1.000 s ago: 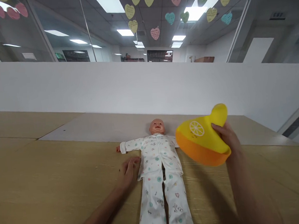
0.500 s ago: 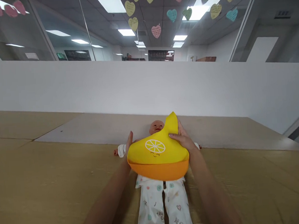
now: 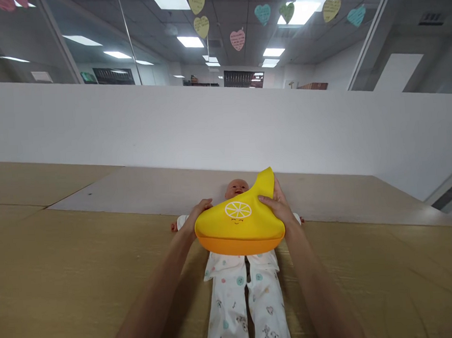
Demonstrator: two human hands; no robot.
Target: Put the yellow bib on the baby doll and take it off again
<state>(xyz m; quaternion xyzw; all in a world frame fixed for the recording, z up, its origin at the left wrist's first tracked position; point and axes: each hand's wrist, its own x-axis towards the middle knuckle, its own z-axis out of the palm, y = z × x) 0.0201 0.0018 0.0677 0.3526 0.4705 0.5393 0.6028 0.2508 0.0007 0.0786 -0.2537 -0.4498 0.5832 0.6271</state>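
- Both sides of a yellow bib (image 3: 241, 226) are gripped, one by the left hand (image 3: 198, 214) and one by the right hand (image 3: 280, 206).
- Left hand: closed on the bib's left end, near its upper edge; the fingers behind are largely hidden.
- Right hand: closed on the bib at the base of its raised neck strap (image 3: 265, 183); the thumb is laid on the front face, the fingers are placed behind.
- Bib is held in front of the doll (image 3: 228, 296), by which view the doll's chest is covered; whether doll and bib are touching cannot be told.
- Bib front: marked with a white citrus slice (image 3: 238, 209) and a small smiling face; lower edge formed by an orange pocket (image 3: 240, 246).
- Doll: laid face up on the wooden surface (image 3: 83, 279), arms spread, dressed in white patterned clothes; head placed toward the white wall (image 3: 208, 124), over a pale strip (image 3: 143, 194).
- Above the wall, glass is dotted with paper hearts (image 3: 237, 40).
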